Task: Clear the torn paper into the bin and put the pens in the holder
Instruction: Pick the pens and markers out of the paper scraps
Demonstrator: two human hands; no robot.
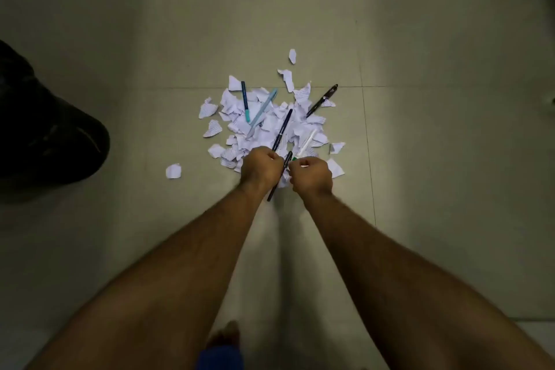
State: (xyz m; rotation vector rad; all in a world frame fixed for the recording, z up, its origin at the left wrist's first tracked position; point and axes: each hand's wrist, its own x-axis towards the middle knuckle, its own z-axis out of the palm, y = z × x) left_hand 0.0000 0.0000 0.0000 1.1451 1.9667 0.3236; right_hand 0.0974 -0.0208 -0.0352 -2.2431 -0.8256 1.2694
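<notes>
A pile of torn paper [264, 126] lies on the tiled floor with several pens on it: a navy pen with a teal end [244, 100], a pale blue pen [262, 111], a dark blue pen [282, 129], a black pen [322, 100] and a white pen with a green end [306, 143]. My left hand [259, 167] is curled at the pile's near edge, with another black pen [279, 177] running along its inner side. My right hand [310, 174] is curled beside it, fingers at the white pen's green end. No holder is in view.
A large black, bag-like object [45, 135] sits on the floor at the left. Loose scraps lie apart from the pile [173, 171], [292, 55]. My foot [223, 336] and a bit of blue cloth [219, 357] show at the bottom edge.
</notes>
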